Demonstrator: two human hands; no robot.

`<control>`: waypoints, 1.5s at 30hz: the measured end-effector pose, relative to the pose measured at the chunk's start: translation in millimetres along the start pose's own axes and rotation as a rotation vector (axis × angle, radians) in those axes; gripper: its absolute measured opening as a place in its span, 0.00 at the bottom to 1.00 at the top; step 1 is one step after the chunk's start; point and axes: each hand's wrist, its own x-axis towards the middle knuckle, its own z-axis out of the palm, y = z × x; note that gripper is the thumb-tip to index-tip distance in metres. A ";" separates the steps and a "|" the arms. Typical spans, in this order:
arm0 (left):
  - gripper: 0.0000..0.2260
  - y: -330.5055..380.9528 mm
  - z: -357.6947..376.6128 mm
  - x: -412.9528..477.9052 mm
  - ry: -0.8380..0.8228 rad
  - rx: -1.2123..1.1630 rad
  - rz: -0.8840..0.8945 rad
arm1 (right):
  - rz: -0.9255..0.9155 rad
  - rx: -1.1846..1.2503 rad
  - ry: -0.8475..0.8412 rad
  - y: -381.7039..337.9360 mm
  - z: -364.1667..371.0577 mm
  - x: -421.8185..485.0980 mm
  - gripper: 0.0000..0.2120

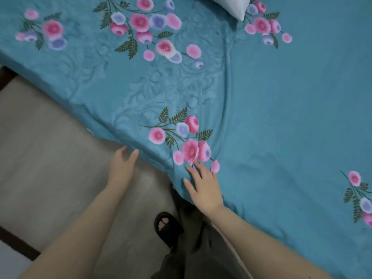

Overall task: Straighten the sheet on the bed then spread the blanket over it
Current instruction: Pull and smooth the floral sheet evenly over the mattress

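Observation:
A teal bed cover printed with pink and purple flowers fills the bed across the upper and right part of the head view. A long crease runs down its middle. My left hand hovers at the cover's hanging edge with fingers relaxed, holding nothing. My right hand lies flat on the cover near the bed's side edge, fingers straight and spread just below a flower cluster. I cannot tell whether this teal cover is the sheet or the blanket.
A pale pillow corner shows at the top of the bed. Beige floor lies to the left. My foot in a black slipper stands beside the bed's side.

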 end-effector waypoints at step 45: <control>0.22 147.6 -177.0 299.7 -0.153 0.865 0.558 | 0.388 0.173 -0.129 -235.6 -32.3 237.4 0.31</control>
